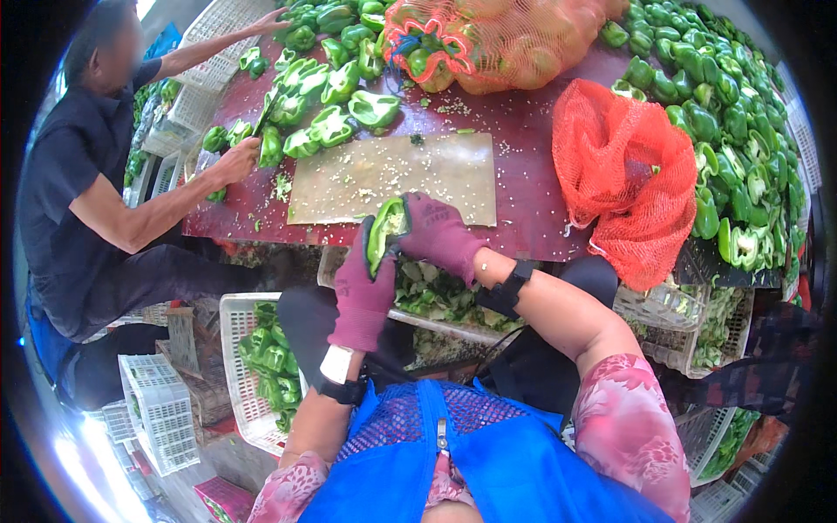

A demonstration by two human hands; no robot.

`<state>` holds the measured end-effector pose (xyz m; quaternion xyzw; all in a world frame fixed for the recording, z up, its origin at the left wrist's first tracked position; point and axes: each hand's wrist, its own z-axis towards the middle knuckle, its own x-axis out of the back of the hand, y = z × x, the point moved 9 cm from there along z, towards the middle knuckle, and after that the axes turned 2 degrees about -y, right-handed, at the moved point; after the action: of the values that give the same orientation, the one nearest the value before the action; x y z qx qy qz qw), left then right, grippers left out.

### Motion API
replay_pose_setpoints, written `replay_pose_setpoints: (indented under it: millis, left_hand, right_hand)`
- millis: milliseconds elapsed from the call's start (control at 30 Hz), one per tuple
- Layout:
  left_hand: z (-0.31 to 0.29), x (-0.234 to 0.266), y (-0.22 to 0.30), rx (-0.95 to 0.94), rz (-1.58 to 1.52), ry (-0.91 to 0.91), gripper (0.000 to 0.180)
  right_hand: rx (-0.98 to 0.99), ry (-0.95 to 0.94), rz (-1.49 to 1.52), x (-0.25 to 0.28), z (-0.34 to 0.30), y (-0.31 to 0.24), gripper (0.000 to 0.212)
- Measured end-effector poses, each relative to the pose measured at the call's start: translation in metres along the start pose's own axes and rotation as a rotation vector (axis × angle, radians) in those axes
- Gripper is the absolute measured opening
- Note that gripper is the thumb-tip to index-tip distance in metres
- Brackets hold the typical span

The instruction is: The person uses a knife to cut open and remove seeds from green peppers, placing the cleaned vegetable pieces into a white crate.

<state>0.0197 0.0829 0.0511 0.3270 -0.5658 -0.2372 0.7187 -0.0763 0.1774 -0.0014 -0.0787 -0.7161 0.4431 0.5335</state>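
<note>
Between my two gloved hands is a cut green bell pepper (380,237), its pale, seedy inside showing on the right. My left hand (364,288), in a purple glove, is wrapped round its lower left side. My right hand (436,234), gloved alike, has its fingers closed at the pepper's cut face; whether a small tool is in it I cannot make out. Just beyond lies a tan cutting board (436,179) strewn with pale seeds, at the edge of the dark red table (532,196). Several opened pepper halves (375,109) lie past the board's left corner.
An orange mesh sack (514,44) full of peppers stands at the back; an emptied-looking red mesh bag (623,174) drapes over the edge. Peppers heap up (741,131) at right. A white crate (253,392) sits by my left knee. At left, a co-worker (96,174) holds a knife.
</note>
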Motion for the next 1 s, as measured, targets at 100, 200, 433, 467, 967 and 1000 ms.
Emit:
replay_pose_setpoints:
  millis: [100, 200, 433, 467, 967, 1000]
  left_hand:
    - [0.005, 0.002, 0.003, -0.007, 0.094, 0.034, 0.053]
    - [0.014, 0.013, -0.074, 0.193, -0.056, 0.009, 0.043]
    - [0.011, 0.017, -0.090, 0.339, -0.593, -0.128, 0.033]
    - [0.004, 0.011, -0.088, 0.431, -0.781, -0.150, 0.033]
    - [0.002, 0.033, -0.112, 0.444, -1.025, 0.061, 0.036]
    - [0.003, 0.032, -0.114, 0.401, -0.979, 0.083, 0.040]
  right_hand:
    - [-0.076, -0.002, 0.074, 0.003, 0.001, 0.009, 0.062]
    - [-0.043, -0.018, 0.187, 0.003, 0.001, 0.006, 0.059]
    - [0.058, -0.116, 0.461, -0.011, 0.001, 0.007, 0.050]
    - [0.110, -0.128, 0.606, -0.013, 0.001, 0.006, 0.045]
    - [0.157, -0.412, 0.422, -0.016, -0.016, -0.005, 0.044]
    - [0.160, -0.414, 0.420, -0.017, -0.013, -0.009, 0.044]
